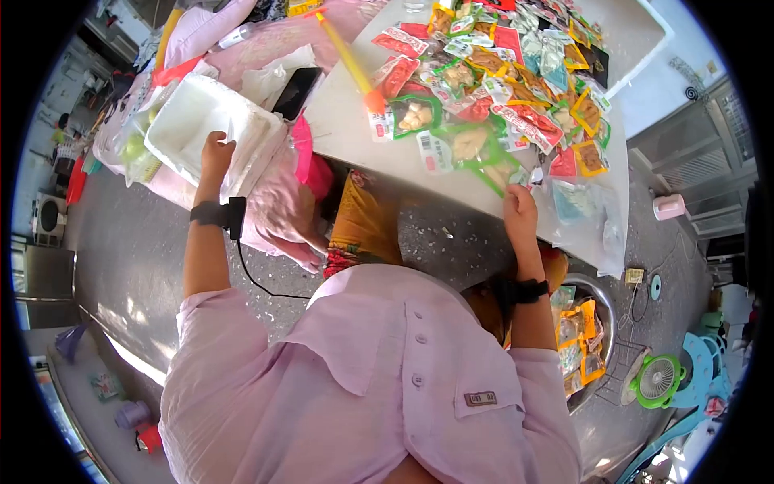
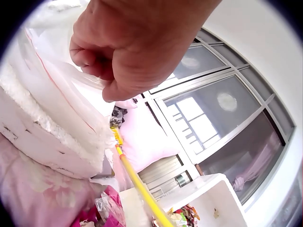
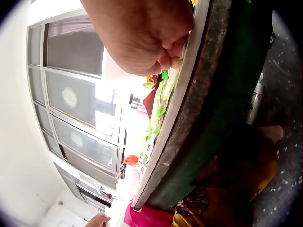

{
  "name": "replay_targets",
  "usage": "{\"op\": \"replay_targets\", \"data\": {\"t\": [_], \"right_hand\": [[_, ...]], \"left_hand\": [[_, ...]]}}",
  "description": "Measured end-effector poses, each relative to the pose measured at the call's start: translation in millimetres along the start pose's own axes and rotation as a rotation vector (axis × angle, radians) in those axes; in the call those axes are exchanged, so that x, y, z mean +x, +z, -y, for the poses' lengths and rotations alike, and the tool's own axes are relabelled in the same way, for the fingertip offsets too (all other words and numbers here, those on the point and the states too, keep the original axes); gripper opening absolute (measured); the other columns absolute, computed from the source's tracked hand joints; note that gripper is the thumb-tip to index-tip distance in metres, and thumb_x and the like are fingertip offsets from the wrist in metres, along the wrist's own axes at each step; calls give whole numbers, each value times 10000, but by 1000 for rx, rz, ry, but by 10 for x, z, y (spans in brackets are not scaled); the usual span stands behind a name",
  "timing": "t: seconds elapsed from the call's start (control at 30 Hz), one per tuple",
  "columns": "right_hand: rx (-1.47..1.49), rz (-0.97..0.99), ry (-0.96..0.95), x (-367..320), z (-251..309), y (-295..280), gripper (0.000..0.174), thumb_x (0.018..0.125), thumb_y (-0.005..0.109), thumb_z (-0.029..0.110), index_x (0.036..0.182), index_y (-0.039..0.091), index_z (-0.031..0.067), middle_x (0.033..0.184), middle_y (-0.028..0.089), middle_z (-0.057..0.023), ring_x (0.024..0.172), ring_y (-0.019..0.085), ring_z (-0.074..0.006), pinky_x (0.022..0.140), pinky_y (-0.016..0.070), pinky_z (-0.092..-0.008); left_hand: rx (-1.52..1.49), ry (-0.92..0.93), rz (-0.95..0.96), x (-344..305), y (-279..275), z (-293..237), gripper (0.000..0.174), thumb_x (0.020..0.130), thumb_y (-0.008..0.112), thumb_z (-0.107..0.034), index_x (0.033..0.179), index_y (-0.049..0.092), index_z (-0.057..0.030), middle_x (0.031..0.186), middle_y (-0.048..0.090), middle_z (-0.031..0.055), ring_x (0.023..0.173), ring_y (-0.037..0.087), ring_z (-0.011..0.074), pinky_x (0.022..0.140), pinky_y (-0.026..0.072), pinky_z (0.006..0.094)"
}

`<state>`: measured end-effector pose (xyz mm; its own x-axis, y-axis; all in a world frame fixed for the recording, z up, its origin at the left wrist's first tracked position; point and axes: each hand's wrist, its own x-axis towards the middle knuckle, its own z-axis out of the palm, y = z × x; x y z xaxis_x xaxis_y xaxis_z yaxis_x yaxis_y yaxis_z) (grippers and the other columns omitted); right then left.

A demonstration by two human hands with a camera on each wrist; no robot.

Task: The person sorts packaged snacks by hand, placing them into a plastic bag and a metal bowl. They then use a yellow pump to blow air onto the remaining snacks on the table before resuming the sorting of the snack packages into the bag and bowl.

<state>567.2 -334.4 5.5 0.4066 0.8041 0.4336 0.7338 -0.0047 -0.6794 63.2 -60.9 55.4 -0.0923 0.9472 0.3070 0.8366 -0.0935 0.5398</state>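
Note:
My left hand [image 1: 216, 157] is over a white foam box [image 1: 173, 121] at the left. Its curled fingers grip a clear plastic bag [image 2: 61, 90] with a red line along it, hanging against the box's rim in the left wrist view. At the table's near edge, my right hand [image 1: 520, 206] pinches the corner of a green-edged food packet [image 1: 496, 168]; its fingertips are partly hidden in the right wrist view. Beside that packet lies another green-edged packet [image 1: 468, 145] with pale contents. A heap of red, yellow and green packets [image 1: 516, 89] covers the table beyond.
Near the foam box lies a black phone [image 1: 297, 93]. A yellow stick [image 1: 347, 60] with an orange end crosses the table's left side. Clear bags [image 1: 580, 206] hang over the right corner. Below, a metal basin [image 1: 609, 323] holds more packets. A white foam box [image 1: 645, 40] stands far right.

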Motion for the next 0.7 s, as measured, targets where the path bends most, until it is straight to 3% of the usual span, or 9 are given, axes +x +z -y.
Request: {"op": "replay_targets", "data": {"t": [0.17, 0.27, 0.43, 0.5, 0.6, 0.63, 0.7], "right_hand": [[10, 14, 34, 31, 100, -27, 164, 747, 490, 60, 893, 529, -1, 838, 559, -163, 787, 544, -296, 691, 429, -334], [-4, 15, 31, 25, 96, -36, 165, 746, 493, 59, 896, 529, -1, 838, 559, -163, 779, 546, -293, 689, 430, -332], [15, 6, 15, 32, 167, -39, 173, 742, 510, 57, 904, 531, -1, 835, 561, -164, 771, 548, -292, 683, 436, -330], [3, -21, -42, 39, 290, -34, 173, 745, 516, 60, 905, 532, -1, 836, 563, -163, 768, 549, -288, 673, 441, -326], [165, 35, 40, 46, 657, -26, 166, 760, 518, 77, 904, 530, -4, 825, 565, -155, 764, 556, -251, 654, 446, -310], [267, 78, 79, 46, 745, -1, 171, 771, 527, 98, 909, 527, -2, 822, 569, -114, 752, 552, -171, 635, 445, -275], [364, 171, 115, 54, 878, 65, 178, 781, 523, 117, 916, 524, 1, 809, 557, -81, 724, 535, -131, 617, 438, -251]], "left_hand": [[-413, -190, 212, 107, -34, -38, 161, 727, 579, -165, 784, 553, -16, 627, 485, -12, 583, 428, 74, 544, 360, 223], [-581, -121, 188, -24, -79, -377, 109, 751, 562, -143, 732, 537, -38, 595, 434, -55, 540, 361, 34, 491, 302, 190], [-722, -29, 271, -486, -14, -1183, 141, 750, 579, -94, 654, 476, -83, 570, 408, -65, 516, 336, 20, 466, 275, 170], [-789, 5, 366, -683, 150, -1392, 154, 750, 569, -66, 646, 457, -85, 581, 389, -70, 531, 332, 15, 474, 285, 169], [-845, 135, 512, -1058, 456, -1730, 205, 734, 591, -74, 623, 418, -81, 576, 376, -61, 531, 328, 35, 464, 291, 191], [-821, 163, 558, -1163, 581, -1809, 212, 730, 596, -80, 621, 413, -78, 573, 373, -57, 530, 325, 35, 459, 291, 197], [-883, 150, 679, -1362, 812, -1967, 210, 728, 593, -92, 622, 414, -67, 569, 382, -41, 526, 339, 42, 464, 307, 204]]}}
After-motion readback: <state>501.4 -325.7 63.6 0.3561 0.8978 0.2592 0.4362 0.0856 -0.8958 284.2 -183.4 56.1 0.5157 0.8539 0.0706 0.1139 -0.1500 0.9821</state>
